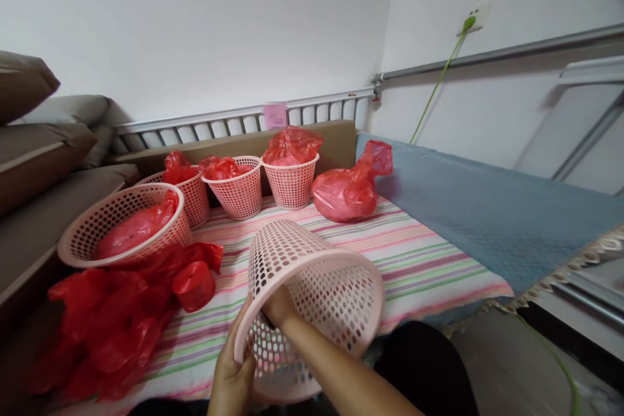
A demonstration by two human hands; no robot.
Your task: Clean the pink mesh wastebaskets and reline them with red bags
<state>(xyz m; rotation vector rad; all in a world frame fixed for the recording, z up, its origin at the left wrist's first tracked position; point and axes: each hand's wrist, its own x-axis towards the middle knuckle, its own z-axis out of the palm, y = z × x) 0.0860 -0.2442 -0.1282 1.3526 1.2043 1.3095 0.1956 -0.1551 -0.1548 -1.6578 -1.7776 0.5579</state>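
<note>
White wall (219,26) at the back, metal rail (195,123) along it, pink note (274,116) on the rail. Striped cloth (429,266) nearer, blue cover (487,201) right of it. Basket (324,292) is tipped over at the near edge of the cloth, mouth toward the person; can't tell if cloth or lap bears it. Left hand (234,361) has its left rim pinched, thumb at the rim, fingers round the outer wall. Right hand (279,305) is inside the basket, near the left wall; fingers mostly hidden, can't tell if spread or together. Four other baskets (291,187) stand behind and left, red plastic in each. Bulging red bag (345,194) sits just beside the rightmost. Red roll (194,286) and loose red plastic (112,325) lie left of the hands. Stacked cushions (43,162) far left. Green cable (439,81) runs down from a socket (480,16), right.
</note>
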